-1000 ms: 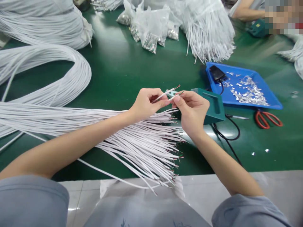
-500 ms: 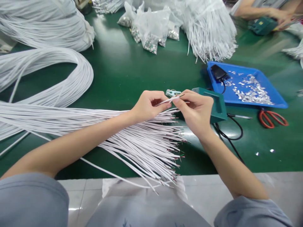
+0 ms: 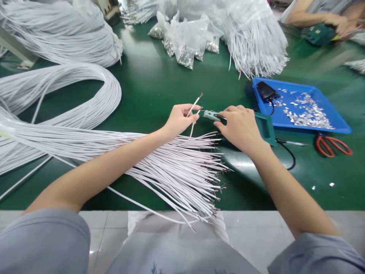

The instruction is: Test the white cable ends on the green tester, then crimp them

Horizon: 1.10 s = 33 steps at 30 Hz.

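Observation:
My left hand (image 3: 182, 118) is closed in a pinch on white cables, with stripped wire tips sticking out past the fingers. One cable end (image 3: 195, 105) points up and to the right; another passes between thumb and fingers. My right hand (image 3: 241, 123) is closed round the rear of a small teal tool (image 3: 211, 115), whose front faces the pinched wire ends. Its grip is partly hidden by the fingers. Behind that hand sits a green box (image 3: 266, 129), partly covered. Below my left hand, a bundle of white cables (image 3: 171, 167) fans out, bare coloured tips to the right.
A blue tray (image 3: 308, 128) holds small shiny metal pieces and a black block. Near it lie red-handled scissors (image 3: 333, 146) and a pen (image 3: 292, 143). Bags of metal parts (image 3: 185, 42) and coiled cables (image 3: 105, 95) lie beyond. A co-worker's hands (image 3: 339, 24) are at the far right.
My right hand has let go of the cable end and moved right onto the teal tool. My left hand keeps its pinch, and the cable tips now spread apart. The view has shifted slightly.

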Motion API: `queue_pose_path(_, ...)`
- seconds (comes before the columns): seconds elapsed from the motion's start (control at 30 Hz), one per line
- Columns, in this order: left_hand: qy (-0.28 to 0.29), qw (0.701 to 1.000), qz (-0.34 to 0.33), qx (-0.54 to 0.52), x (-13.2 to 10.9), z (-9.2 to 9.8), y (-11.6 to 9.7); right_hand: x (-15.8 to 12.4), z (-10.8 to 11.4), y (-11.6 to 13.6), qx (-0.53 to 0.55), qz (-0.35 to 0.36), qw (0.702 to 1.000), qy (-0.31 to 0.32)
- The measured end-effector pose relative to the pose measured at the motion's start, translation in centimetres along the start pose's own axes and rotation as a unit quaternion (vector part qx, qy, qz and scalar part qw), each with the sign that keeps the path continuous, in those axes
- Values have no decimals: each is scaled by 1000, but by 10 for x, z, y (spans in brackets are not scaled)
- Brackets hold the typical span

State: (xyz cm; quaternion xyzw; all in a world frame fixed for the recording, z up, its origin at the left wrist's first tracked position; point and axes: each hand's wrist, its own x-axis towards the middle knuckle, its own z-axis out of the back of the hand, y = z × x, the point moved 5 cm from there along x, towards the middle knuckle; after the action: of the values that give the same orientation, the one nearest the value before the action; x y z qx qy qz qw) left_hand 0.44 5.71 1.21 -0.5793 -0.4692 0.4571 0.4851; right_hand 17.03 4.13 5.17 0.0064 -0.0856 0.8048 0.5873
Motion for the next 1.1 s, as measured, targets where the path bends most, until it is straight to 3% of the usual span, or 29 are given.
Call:
queue_pose_path(0.33,119,992,35,9,3,-12,12,31,-14,-21,-1,4,990,139)
queue_pose_path(0.43,127,991,39,3,3,-12,13,34,-15,-22,-8,-5,985,172)
queue_pose_path(0.77,70,995,32,-59,7,-6,15,29,-9,-9,-26,-6,993,114)
queue_pose_path(1.03,-53,995,22,-76,15,12,13,29,-10,-5,-22,-2,994,105)
queue_pose_path(1.1,-63,994,42,-79,16,14,14,30,-10,-4,-19,-8,995,102)
